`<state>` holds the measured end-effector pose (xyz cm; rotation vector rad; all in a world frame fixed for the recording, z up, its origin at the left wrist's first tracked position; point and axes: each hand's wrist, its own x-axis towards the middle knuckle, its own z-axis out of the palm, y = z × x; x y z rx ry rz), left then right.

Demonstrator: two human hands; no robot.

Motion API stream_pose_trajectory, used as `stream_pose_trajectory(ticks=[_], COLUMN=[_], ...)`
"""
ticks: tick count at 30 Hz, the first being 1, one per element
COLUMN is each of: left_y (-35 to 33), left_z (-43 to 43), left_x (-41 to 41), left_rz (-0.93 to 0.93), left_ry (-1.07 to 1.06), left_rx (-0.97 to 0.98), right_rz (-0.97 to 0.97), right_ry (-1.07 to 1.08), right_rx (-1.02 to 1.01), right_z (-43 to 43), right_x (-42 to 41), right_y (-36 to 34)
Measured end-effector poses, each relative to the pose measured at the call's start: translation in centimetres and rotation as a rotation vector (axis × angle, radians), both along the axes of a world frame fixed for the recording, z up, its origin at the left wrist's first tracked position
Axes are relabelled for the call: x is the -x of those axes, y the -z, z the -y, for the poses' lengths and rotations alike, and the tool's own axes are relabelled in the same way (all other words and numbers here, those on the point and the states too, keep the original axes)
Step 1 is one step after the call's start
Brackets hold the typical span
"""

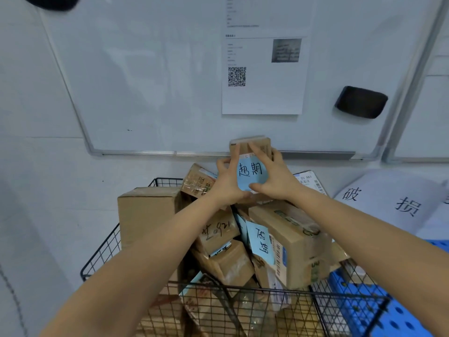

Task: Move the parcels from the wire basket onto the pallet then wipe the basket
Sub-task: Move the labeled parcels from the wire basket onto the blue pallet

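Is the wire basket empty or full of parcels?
Full: cardboard parcels are heaped above the wire basket rim; the left hand and right hand grip one blue-labelled parcel over them.

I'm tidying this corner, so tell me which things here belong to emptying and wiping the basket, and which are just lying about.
Part of the job: wire basket; parcels piled in it; parcel with blue note, gripped by left hand and right hand; blue pallet.
Just lying about: whiteboard; black eraser; printed sheet with QR code; white sheets with handwriting.
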<state>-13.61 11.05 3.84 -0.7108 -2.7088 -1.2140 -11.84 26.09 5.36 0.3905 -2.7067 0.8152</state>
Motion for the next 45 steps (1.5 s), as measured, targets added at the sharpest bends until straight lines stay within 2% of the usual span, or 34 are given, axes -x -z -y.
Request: stream_pose_trajectory(ticks=[8, 12, 18, 32, 35, 39, 45], left_y=[-4.0, -6.4, -8.4, -9.9, -9.2, -7.6, -3.3], left_z=[1.2, 0.0, -4.0, -23.2, -27.6, -33.9, -43.3], left_x=[-1.1, -3.1, -6.0, -16.3, -18.4, -20.8, -22.8], left_rz=[-0.192, -0.217, -0.279, -0.325, -0.255, -0.208, -0.083], left_ry=[-0.084, -0.045, 0.089, 0.62, 0.658, 0.709, 0.699], left_rx=[-0.097, -0.102, -0.213, -0.213, -0.171, -0.211, -0.222], right_rz=[-0.112, -0.171, -0.228, -0.247, -0.242, -0.237, -0.141], right_ry=[-0.004, 0.051, 0.185, 0.65, 0.693, 0.728, 0.745], right_rx=[0.029, 0.09, 0.048, 0.064, 0.094, 0.127, 0.108], right_z=[1.2, 0.5, -3.5, -20.6, -24.7, -30.4, -39.1], right_x=[-1.0, -2.5, -7.3, -22.6, -25.4, -28.2, -30.9], right_y=[-3.8, -5.9, -8.7, -8.3, -7.4, -5.9, -2.5])
